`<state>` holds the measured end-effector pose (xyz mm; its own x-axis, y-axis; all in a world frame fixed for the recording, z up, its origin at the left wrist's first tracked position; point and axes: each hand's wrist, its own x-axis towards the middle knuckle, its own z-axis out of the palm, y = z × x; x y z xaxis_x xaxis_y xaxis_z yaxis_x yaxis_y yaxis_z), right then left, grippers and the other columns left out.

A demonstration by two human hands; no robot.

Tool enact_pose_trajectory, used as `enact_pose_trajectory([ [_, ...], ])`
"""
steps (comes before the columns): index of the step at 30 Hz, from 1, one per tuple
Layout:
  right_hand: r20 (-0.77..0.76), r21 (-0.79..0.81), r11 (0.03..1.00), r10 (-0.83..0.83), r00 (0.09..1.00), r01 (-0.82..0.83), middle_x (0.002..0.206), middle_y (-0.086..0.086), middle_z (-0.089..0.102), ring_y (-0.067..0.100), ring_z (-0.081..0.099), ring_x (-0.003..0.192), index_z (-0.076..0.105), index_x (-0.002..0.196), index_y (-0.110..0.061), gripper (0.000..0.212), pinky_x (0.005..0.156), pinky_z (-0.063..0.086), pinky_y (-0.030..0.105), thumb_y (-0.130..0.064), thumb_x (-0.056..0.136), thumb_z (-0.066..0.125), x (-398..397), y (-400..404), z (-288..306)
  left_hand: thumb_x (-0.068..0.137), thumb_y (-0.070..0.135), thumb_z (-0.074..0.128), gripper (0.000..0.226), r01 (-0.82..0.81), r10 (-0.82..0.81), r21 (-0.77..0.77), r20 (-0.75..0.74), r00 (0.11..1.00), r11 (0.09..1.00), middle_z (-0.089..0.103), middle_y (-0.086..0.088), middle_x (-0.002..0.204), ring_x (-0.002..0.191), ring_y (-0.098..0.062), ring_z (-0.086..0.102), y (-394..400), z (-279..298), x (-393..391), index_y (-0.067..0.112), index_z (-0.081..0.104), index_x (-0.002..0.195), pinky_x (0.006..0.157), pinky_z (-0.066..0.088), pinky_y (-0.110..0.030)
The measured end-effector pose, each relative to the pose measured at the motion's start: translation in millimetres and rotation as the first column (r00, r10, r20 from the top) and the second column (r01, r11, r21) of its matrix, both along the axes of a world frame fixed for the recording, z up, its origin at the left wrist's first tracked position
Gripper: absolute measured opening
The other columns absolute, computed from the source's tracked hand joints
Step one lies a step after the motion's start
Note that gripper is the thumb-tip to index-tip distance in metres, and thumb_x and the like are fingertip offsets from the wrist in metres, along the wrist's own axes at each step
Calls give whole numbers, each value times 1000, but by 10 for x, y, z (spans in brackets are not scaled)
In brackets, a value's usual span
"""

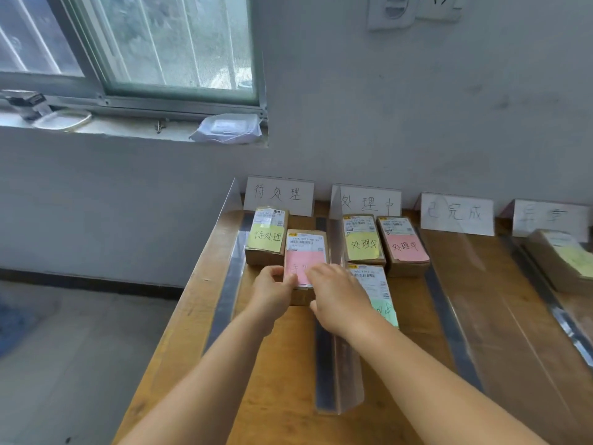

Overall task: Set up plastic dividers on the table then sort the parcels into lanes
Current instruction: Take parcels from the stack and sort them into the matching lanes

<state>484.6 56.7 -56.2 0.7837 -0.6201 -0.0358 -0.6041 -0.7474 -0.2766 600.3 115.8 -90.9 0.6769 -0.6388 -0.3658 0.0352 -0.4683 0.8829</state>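
I read handwritten 待处理 on the first white sign (pixel 278 195) and a parcel's yellow note (pixel 265 236), 处理中 on the second sign (pixel 369 202) and two parcel notes (pixel 363 245), 已完成 on the third sign (pixel 456 214).

Parcel-sorting room; labelled table (pixel 282 364) lanes
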Motion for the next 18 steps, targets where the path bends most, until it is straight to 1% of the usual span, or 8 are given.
enact_pose_trajectory([
  [2, -76, -23, 1000, -21, 997, 19, 128, 2, 50, 24, 43, 119, 47, 125, -19, 38, 101, 36, 37, -14, 89, 58, 96, -46, -73, 93, 36, 58, 42, 1, -3, 43, 39, 999, 999, 61, 0, 116, 97, -14, 57, -58, -71, 28, 17, 50, 130, 66, 49, -24],
  [3, -109, -35, 999, -31, 994, 27, 126, 3, 51, 25, 45, 116, 47, 124, -18, 35, 97, 38, 37, -14, 90, 57, 143, -75, -100, 93, 36, 58, 42, 8, -11, 63, 57, 998, 998, 61, 0, 118, 96, -13, 56, -86, -106, 44, 17, 50, 130, 66, 46, -23],
  [7, -239, -77, 997, -13, 971, -5, 123, 7, 50, 27, 47, 114, 46, 125, -15, 36, 97, 37, 38, -14, 90, 56, 342, -178, -233, 94, 34, 56, 38, 101, -141, 188, 214, 967, 977, 62, -1, 119, 99, -15, 57, -167, -211, 129, 17, 52, 128, 76, 46, -26],
  [9, -284, -94, 995, -11, 959, -17, 124, 9, 49, 29, 46, 115, 47, 126, -14, 36, 99, 36, 38, -13, 91, 53, 450, -214, -300, 94, 32, 57, 36, 115, -228, 271, 433, 872, 956, 57, -3, 122, 106, -17, 53, -185, -233, 200, 18, 53, 127, 80, 42, -25],
  [12, -292, -105, 994, -35, 956, 5, 124, 10, 48, 30, 45, 115, 46, 127, -12, 36, 100, 34, 39, -10, 91, 50, 600, -287, -357, 90, 27, 61, 45, 109, -326, 332, 720, 612, 937, 44, -2, 131, 120, -20, 38, -210, -227, 368, 22, 46, 132, 93, 40, -29],
  [15, -277, -107, 993, -71, 958, 42, 124, 10, 48, 29, 46, 115, 46, 127, -11, 38, 100, 35, 39, -9, 90, 53, 752, -411, -376, 89, 17, 61, 65, 169, -478, 455, 744, 466, 874, 25, -5, 152, 141, -24, 16, -271, -228, 564, 20, 28, 144, 112, 25, -35],
  [17, -276, -106, 992, -91, 957, 64, 124, 9, 48, 28, 46, 115, 45, 128, -12, 41, 99, 36, 38, -9, 89, 56, 839, -510, -381, 89, 10, 59, 73, 188, -564, 543, 698, 442, 819, 13, -5, 159, 146, -24, 6, -305, -226, 664, 16, 19, 149, 117, 13, -38],
  [18, -278, -106, 992, -99, 956, 72, 124, 9, 48, 28, 46, 115, 45, 128, -12, 42, 99, 36, 37, -9, 88, 57, 882, -561, -381, 88, 8, 59, 73, 198, -589, 565, 683, 433, 801, 14, -5, 158, 146, -24, 9, -319, -228, 701, 15, 20, 149, 117, 13, -38],
])
